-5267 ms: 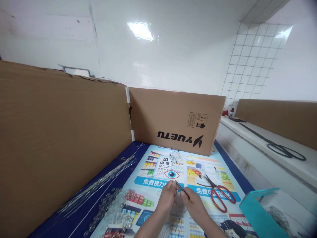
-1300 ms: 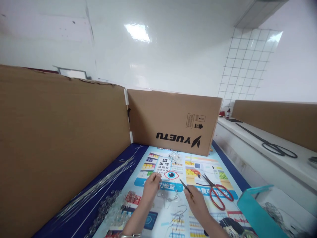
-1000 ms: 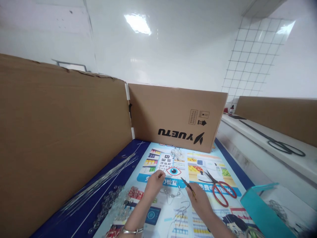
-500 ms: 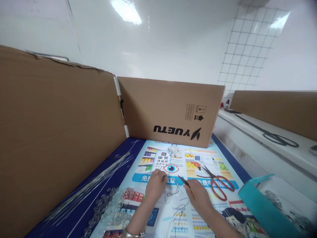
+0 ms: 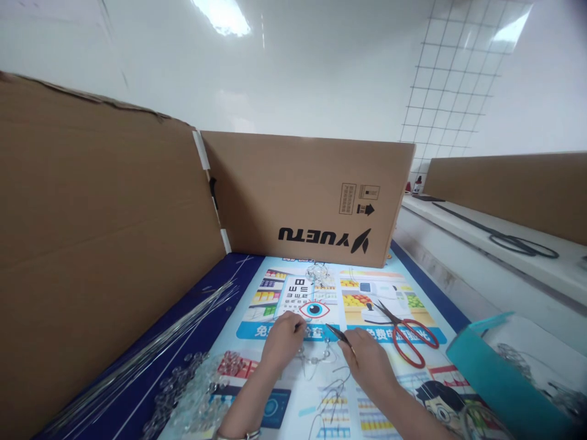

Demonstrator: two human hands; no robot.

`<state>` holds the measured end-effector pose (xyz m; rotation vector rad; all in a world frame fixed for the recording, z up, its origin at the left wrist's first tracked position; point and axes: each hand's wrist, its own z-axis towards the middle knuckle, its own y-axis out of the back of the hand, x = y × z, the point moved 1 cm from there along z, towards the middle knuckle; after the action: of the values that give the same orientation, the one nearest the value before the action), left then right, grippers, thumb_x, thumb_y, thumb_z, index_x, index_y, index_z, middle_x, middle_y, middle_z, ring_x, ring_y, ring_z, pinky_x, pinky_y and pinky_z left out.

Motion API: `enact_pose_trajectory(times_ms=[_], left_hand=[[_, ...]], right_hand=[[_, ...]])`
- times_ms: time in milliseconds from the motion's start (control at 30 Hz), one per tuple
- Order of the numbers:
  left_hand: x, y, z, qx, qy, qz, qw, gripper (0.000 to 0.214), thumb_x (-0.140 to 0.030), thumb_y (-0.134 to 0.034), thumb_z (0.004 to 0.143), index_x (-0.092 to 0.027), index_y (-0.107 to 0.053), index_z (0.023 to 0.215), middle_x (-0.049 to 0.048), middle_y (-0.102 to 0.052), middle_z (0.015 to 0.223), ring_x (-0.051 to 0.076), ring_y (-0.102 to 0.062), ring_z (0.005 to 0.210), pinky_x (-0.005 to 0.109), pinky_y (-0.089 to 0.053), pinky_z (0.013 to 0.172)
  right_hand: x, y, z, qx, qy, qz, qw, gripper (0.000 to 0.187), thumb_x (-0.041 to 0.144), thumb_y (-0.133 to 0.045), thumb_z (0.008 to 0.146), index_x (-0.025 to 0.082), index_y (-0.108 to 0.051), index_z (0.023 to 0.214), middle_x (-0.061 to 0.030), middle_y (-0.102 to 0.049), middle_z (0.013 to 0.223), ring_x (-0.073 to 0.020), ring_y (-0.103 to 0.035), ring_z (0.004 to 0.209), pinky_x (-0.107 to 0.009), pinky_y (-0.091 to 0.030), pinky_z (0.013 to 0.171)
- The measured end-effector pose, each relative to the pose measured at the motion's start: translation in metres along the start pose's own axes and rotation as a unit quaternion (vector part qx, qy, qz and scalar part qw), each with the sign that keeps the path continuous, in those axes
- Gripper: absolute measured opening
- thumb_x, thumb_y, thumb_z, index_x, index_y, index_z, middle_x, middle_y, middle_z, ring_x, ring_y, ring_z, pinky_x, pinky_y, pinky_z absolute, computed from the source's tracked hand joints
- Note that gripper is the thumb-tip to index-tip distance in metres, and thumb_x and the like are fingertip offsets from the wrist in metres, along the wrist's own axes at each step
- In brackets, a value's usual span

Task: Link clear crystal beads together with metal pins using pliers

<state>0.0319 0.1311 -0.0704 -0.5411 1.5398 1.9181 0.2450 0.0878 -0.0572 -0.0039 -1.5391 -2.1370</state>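
My left hand point(image 5: 285, 338) is closed in a pinch, with a thin wire strung with clear beads point(image 5: 314, 360) hanging just below its fingertips. The exact grip point is hidden by the fingers. My right hand point(image 5: 370, 360) is wrapped around dark pointed pliers point(image 5: 338, 333), whose tip points left toward my left hand, apart from it. The beaded strand loops between both hands, just over the printed mat point(image 5: 300, 391). Below it lie several loose wire pieces point(image 5: 334, 394).
Red-handled scissors point(image 5: 408, 336) lie open to the right. Clear beads point(image 5: 197, 391) and a bundle of long wires point(image 5: 156, 354) are at left. A teal box point(image 5: 499, 379) with wire pieces stands at right. Cardboard panels point(image 5: 302, 195) rise behind and left; a wire cluster point(image 5: 317, 274) lies near the back panel.
The whole view has shifted slightly with my head. Both hands stay closed in nearly the same places, the pliers still beside the beaded wire.
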Motion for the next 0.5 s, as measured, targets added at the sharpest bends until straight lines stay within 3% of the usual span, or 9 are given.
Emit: enact_pose_trajectory(times_ms=[500], left_hand=[[-0.0036, 0.0027, 0.0008, 0.029, -0.041, -0.001, 0.999, 0.013, -0.015, -0.049, 0.072, -0.018, -0.057, 0.063, 0.0005, -0.056, 0.075, 0.014, -0.051, 0.075, 0.023, -0.034, 0.066]], right_hand=[[0.0025, 0.0001, -0.0029, -0.001, 0.001, -0.017, 1.0, 0.026, 0.036, -0.034, 0.091, 0.021, -0.054, 0.085, -0.0064, -0.057, 0.083, -0.0203, -0.051, 0.079, -0.028, -0.036, 0.065]])
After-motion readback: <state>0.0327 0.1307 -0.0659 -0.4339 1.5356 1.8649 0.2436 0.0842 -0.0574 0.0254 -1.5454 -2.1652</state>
